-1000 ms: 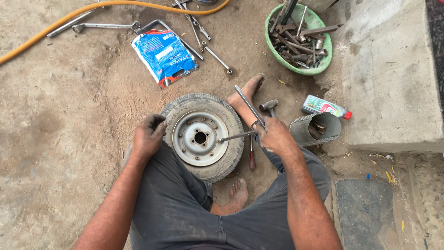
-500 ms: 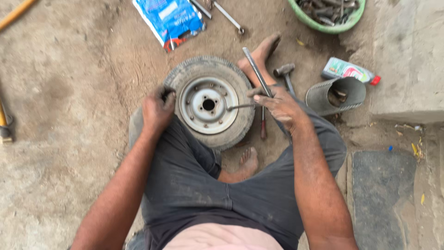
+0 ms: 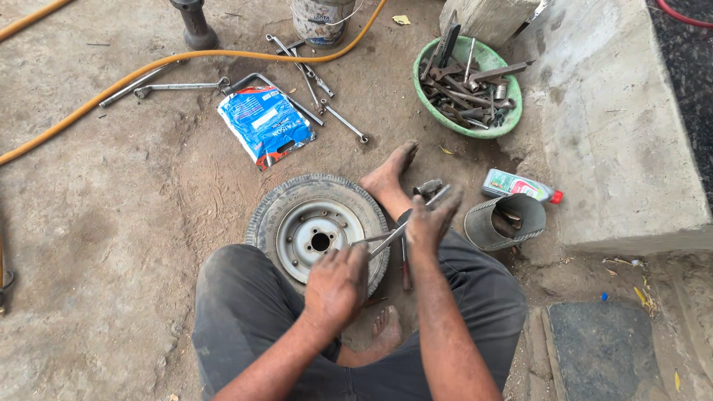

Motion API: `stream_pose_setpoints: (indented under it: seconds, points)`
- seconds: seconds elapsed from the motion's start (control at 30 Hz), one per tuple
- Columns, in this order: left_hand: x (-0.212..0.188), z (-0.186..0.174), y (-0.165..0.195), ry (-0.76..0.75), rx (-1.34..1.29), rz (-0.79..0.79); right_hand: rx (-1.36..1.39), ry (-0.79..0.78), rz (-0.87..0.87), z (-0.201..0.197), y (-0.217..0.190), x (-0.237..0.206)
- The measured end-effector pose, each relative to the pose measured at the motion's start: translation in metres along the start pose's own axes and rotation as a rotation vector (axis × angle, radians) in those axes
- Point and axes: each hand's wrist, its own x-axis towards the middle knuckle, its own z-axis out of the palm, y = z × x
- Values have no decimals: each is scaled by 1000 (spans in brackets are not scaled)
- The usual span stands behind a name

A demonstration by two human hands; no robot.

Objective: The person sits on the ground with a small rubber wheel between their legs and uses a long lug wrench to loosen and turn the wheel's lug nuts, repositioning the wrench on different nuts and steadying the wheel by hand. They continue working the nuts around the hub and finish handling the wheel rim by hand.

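Since the earlier frame, left hand has crossed from the tyre's 9 o'clock edge to its 4 o'clock, fingers curled on a lever. Right hand grips a second lever at 3 o'clock. Wheel lies flat on the ground between the knees.

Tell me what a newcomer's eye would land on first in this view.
Most striking is the small tyre with its pale steel rim, flat on the dirt at centre between the seated person's legs. Both hands meet at its right edge: the left hand and right hand grip thin metal levers there. Next comes the green basin heaped with tools at upper right, and the orange hose curving across the top left.
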Motion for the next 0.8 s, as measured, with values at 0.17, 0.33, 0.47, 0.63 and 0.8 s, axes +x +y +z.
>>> stream_pose_setpoints:
  seconds: [0.17, 0.33, 0.47, 0.63, 0.8]
  points:
    - [62, 0, -62, 176, 10, -133, -568, -260, -374, -82, -28, 14]
    - [152, 18, -83, 315, 44, -268, -516, -495, -150, -138, -70, -55]
    - [198, 52, -32, 108, -14, -402, -356, -944, 261, -130, -98, -142]
    - [167, 67, 33, -176, -110, -105, 427, -701, -621, -84, -80, -165]
    - [61, 6, 1, -115, -64, 168, -74, -1083, 55, -105, -33, -86]
